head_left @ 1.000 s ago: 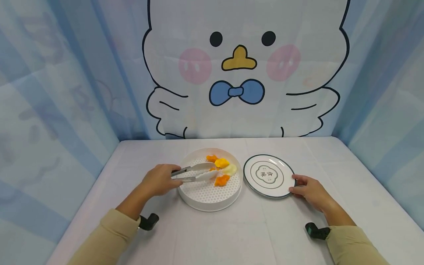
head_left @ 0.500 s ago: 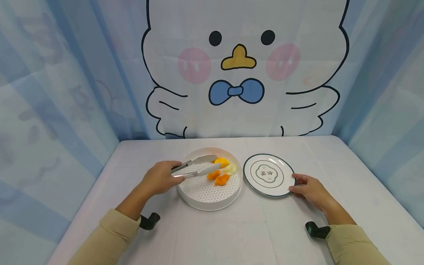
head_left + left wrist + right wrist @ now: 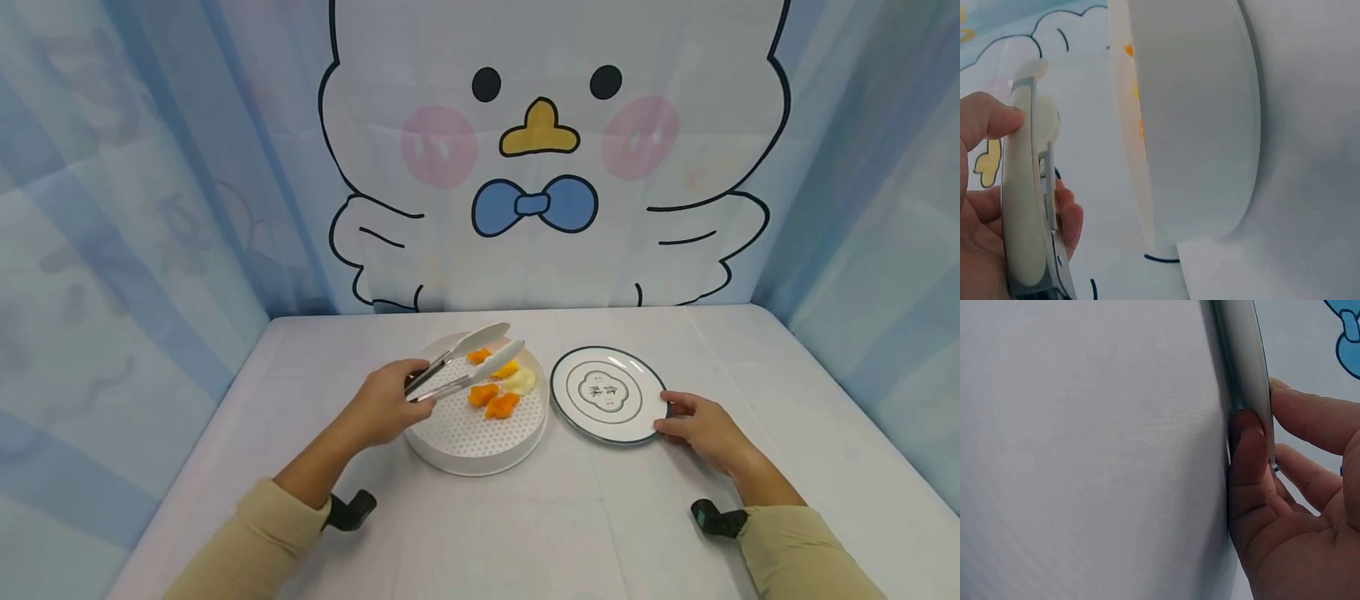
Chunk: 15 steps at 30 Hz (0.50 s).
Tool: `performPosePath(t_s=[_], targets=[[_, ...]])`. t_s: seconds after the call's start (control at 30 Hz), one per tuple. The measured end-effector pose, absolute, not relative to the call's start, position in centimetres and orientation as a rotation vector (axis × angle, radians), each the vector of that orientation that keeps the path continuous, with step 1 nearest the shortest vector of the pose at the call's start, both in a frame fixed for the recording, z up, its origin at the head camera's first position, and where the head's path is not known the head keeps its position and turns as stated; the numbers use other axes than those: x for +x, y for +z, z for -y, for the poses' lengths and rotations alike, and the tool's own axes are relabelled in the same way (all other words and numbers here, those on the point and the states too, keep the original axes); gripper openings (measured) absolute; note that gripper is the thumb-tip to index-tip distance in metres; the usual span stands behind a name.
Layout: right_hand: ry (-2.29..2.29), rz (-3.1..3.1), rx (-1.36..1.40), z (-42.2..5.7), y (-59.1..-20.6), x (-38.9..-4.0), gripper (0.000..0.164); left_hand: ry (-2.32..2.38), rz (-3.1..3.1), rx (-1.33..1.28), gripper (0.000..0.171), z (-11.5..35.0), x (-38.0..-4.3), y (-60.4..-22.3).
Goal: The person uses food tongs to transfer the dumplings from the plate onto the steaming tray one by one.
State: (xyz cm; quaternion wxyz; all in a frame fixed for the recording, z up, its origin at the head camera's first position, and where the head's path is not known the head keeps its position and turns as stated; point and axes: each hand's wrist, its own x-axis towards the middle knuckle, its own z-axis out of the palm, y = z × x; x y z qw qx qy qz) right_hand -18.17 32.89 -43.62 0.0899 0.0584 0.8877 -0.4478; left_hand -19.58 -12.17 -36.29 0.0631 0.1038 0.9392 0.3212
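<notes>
My left hand (image 3: 384, 403) grips metal tongs with pale tips (image 3: 493, 364) over a round white steamer tray (image 3: 480, 463) with a perforated base. The arms of the tongs stand apart, and I see nothing pinched between them. Inside the tray lie small dumpling-like pieces: a pale yellow piece (image 3: 521, 382), a yellow piece (image 3: 506, 368) partly hidden by the tongs, and orange pieces (image 3: 502, 406). My right hand (image 3: 703, 429) holds the rim of a white, dark-rimmed plate (image 3: 573, 402), thumb on one face and fingers on the other (image 3: 1249, 447).
A white cloth (image 3: 525, 533) covers the table. The plate stands just right of the tray. Behind the table hangs a curtain (image 3: 540, 267) with a cartoon bird, and blue curtains (image 3: 135, 250) flank both sides.
My left hand has lifted the tongs up and to the right, away from the orange pieces; one orange piece near the front has shifted clear of the tips. The right hand stays on the plate.
</notes>
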Motion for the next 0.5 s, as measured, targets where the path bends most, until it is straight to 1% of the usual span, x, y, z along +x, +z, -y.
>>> performPosePath(t_s=[0.27, 0.5], targets=[[-1.313, -2.646, 0.175, -32.9, -43.6, -18.3, 0.07, 1.125, -2.845, 0.437, 0.058, 9.7, -17.9, -36.4], [-1.33, -2.64, 0.175, -32.9, -43.4, -18.1, 0.069, 1.144, -2.935, 0.651, 0.051, 6.8, -16.3, -37.4]])
